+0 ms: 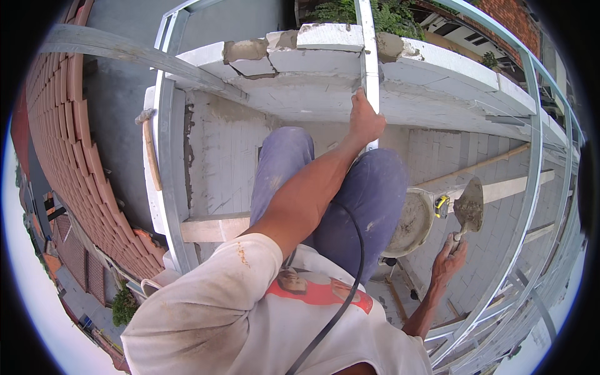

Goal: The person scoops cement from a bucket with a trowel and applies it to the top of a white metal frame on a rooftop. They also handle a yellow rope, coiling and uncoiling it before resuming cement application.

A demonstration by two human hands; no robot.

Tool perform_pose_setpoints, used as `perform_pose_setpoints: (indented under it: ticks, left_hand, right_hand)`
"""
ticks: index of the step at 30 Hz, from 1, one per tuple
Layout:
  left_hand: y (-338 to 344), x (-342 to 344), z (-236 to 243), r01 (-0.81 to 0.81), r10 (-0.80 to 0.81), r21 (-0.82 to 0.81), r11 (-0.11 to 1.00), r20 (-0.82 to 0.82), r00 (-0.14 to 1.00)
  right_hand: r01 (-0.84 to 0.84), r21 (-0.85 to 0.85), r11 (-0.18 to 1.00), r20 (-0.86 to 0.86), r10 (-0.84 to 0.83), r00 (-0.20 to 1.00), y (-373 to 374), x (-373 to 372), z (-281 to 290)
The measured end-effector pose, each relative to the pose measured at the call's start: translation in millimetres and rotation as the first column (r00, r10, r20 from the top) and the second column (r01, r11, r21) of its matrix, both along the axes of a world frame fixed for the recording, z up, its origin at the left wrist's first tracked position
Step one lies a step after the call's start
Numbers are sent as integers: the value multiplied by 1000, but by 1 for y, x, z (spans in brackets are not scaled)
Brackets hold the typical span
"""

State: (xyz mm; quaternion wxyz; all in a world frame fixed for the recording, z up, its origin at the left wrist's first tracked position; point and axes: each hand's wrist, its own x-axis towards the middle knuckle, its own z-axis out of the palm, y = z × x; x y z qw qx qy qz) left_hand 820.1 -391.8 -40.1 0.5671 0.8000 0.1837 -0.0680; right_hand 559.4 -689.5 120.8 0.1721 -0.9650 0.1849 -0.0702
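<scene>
The left hand (367, 120) grips an upright metal stud (370, 56) at a white block wall (447, 65), while the right hand (449, 257) holds a mortar-smeared trowel (470, 206) near a yellow-and-black tape measure (442, 206) and a round tub (429, 230) of grey mortar (409, 220).

A hammer (152, 155) with a wooden handle lies at the left, near a roof (70, 134) of reddish-brown tiles. A yellow-and-black tape measure (442, 206) sits at the right, near a slim wooden pole (475, 166). Green leaves (398, 17) show at the top (a bush (126, 307) stands lower left).
</scene>
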Motion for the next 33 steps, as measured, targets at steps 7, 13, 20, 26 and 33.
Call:
perform_pose_setpoints:
  ticks: [7,13,20,26,33]
  left_hand:
    - [14,9,-20,-22,23,-20,1000,45,999]
    - [-1,-1,-4,16,-16,-2,1000,46,999]
    - [9,4,-18,-13,12,7,1000,100,995]
    - [19,2,-18,63,-64,8,998,134,989]
    - [7,1,-15,6,-3,-26,1000,125,992]
  right_hand:
    - [-80,-188,979,-467,-18,884,24,-104,-16]
    - [-22,-259,966,-521,-120,845,14,-88,-29]
    - [-310,-208,928,-536,157,829,39,-85,-30]
    - [0,-160,987,-609,-99,787,25,-97,-37]
    - [-168,145,975,-611,222,760,45,-83,-61]
